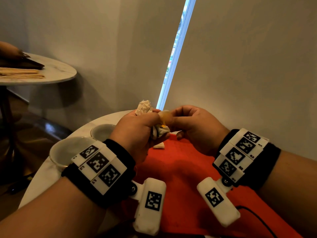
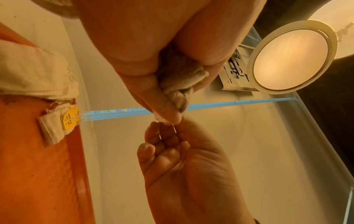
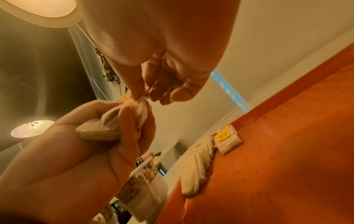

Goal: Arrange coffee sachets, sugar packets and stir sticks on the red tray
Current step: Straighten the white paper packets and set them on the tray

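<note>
Left hand point(image 1: 137, 133): a bunch of sachets point(image 3: 107, 127) was gripped above the red tray point(image 1: 185, 169) – kept ready for sorting.
Right hand point(image 1: 193, 127): one tag was pinched – probably to free it.
Tray: one tagged sachet point(image 3: 228, 140) was laid at the far edge.

Matt red tray point(image 1: 185, 169), marble-look table point(image 1: 96, 122)

Pale blinds point(image 1: 240, 57) — marble side table point(image 1: 56, 71)

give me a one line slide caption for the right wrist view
Left hand grips bunched white sachets while the right hand pinches at their top, above the red tray.
</note>
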`<state>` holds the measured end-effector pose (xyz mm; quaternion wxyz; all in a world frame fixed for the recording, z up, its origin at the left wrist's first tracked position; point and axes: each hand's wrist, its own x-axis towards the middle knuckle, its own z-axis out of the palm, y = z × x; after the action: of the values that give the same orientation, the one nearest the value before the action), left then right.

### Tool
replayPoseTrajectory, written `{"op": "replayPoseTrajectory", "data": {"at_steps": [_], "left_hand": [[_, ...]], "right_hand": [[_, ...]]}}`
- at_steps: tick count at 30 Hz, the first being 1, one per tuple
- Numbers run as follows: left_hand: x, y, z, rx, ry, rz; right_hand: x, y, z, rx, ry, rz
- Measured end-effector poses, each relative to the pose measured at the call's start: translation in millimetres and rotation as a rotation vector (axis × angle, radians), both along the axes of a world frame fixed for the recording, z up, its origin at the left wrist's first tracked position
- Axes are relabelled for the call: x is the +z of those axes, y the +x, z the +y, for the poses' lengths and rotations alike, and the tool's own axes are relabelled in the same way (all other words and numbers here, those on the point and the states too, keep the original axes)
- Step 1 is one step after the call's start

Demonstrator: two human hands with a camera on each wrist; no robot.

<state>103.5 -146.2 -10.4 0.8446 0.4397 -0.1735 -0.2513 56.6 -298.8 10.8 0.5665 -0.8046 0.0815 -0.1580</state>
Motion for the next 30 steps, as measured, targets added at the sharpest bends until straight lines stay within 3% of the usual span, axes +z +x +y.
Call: {"op": "replayPoseTrajectory", "data": {"at_steps": [13, 15, 22, 25, 30], "left_hand": [[1, 7, 0, 0.117, -0.053, 0.119], [4, 8, 2, 0.156, -0.109, 0.101], [13, 15, 11, 0.269, -0.264, 0.059], [11, 16, 10, 0.263, -0.266, 0.056], [9, 18, 8, 0.265, -0.259, 0.061]], "right_hand": [[17, 3, -10, -0.050, 0.031, -0.070], [14, 6, -18, -0.082, -0.059, 0.017], [-18, 23, -32, -0.036, -0.449, 0.588], [-26, 35, -26, 0.009, -0.402, 0.685], [-37, 56, -20, -0.044, -0.389, 0.668]]}}
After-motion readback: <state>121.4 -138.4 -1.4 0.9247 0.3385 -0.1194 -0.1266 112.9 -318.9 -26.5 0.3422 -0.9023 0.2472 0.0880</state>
